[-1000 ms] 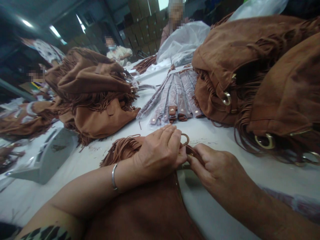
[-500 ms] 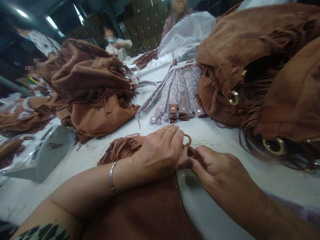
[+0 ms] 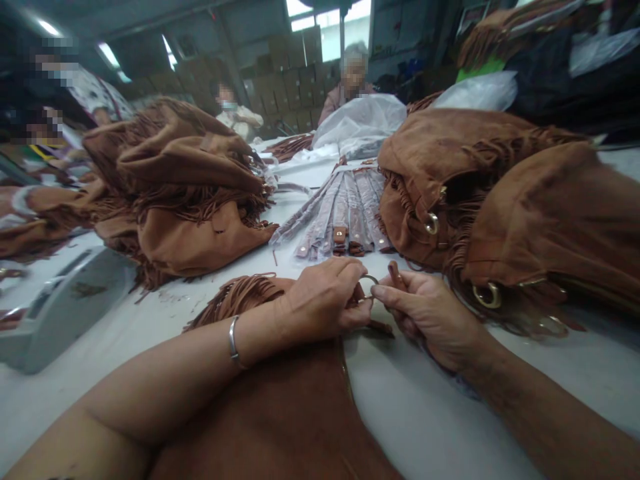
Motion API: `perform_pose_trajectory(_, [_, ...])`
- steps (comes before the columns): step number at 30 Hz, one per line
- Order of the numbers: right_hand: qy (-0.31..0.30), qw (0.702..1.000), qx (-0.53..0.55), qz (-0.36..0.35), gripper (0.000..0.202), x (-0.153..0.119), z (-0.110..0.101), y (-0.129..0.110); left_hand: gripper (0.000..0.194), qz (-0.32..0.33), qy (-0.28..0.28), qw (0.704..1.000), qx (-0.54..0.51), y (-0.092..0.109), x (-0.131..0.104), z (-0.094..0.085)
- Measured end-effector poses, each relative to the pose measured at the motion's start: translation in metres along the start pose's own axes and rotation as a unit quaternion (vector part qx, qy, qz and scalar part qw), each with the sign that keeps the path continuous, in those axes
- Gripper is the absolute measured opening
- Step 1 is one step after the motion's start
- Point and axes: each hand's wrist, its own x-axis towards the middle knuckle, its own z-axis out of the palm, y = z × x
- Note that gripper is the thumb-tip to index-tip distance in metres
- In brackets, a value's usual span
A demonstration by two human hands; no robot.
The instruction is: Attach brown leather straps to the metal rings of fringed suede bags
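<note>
- Bag (image 3: 270,413): lying at near side of white table (image 3: 410,407), brown, running under L forearm, w/ thin gold line down R edge.
- Fringe (image 3: 237,300): spread on tbl just beyond L forearm, bunched in loose strands.
- L hand (image 3: 327,293): seen from back, w/ knuckles up and fingers curled in tight. Closed at L side of ring (image 3: 371,277), w/ a bit of brown leather by fingertips. Can't tell exact grip, partly hidden.
- L forearm (image 3: 195,363): angled up from bottom L corner, laid across bag, w/ silver bangle (image 3: 233,339) near wrist.
- R hand (image 3: 430,307): reaching in from R, w/ thumb on top, pointing L. Pinching strap (image 3: 395,273) btwn thumb & fingers, w/ end sticking up. Thumb tip at R side of ring, nearly meeting L fingertips.
- R forearm (image 3: 545,393): slanting in from bottom R corner, above tbl.
- Ring: btwn both hands, upright-ish, gold.
- Tab (image 3: 381,328): brown, just below ring, near R fingers.
- Wrapped straps (image 3: 345,210): fanned out on tbl straight ahead, in clear plastic.
- Bag piles (image 3: 185,167): L & R of wrapped straps, fringed, w/ gold rings on R one.
- Co-workers (image 3: 237,120): in bg, beyond tbl, blurry.
</note>
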Motion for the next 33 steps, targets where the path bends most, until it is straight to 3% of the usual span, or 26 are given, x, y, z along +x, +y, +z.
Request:
perform_pose_trajectory(8, [0.017, 0.995, -0.051, -0.085, 0.03, -0.002, -0.001, 0.002, 0.027, -0.057, -0.083, 0.993, -0.056, 0.008, 0.012, -0.013])
perform_pose_trajectory(10, [0.004, 0.996, -0.049, -0.074, 0.028, -0.004, -0.008, -0.001, 0.027, -0.077, -0.103, 0.986, -0.103, 0.014, 0.018, -0.016])
perform_pose_trajectory(13, [-0.062, 0.998, 0.001, -0.032, 0.028, -0.007, -0.026, -0.008, 0.023, -0.098, -0.131, 0.971, -0.174, 0.025, 0.027, -0.019])
perform_pose_trajectory(17, [-0.108, 0.994, 0.034, -0.005, 0.032, -0.009, -0.04, -0.014, 0.019, -0.116, -0.101, 0.957, -0.246, 0.033, 0.031, -0.011])
perform_pose_trajectory(21, [-0.053, 0.998, -0.037, -0.022, 0.041, -0.008, -0.04, -0.017, 0.024, -0.182, -0.039, 0.933, -0.307, 0.029, 0.023, 0.003])
perform_pose_trajectory(23, [-0.044, 0.995, -0.078, -0.036, 0.042, -0.008, -0.041, -0.018, 0.025, -0.193, -0.003, 0.939, -0.285, 0.025, 0.018, 0.007])
perform_pose_trajectory(28, [-0.039, 0.986, -0.153, -0.05, 0.045, -0.01, -0.043, -0.02, 0.024, -0.117, 0.063, 0.982, -0.131, 0.019, 0.011, 0.004])
perform_pose_trajectory(33, [-0.067, 0.976, -0.204, -0.02, 0.041, -0.013, -0.038, -0.024, 0.022, -0.083, 0.06, 0.983, -0.15, 0.012, 0.01, 0.002])
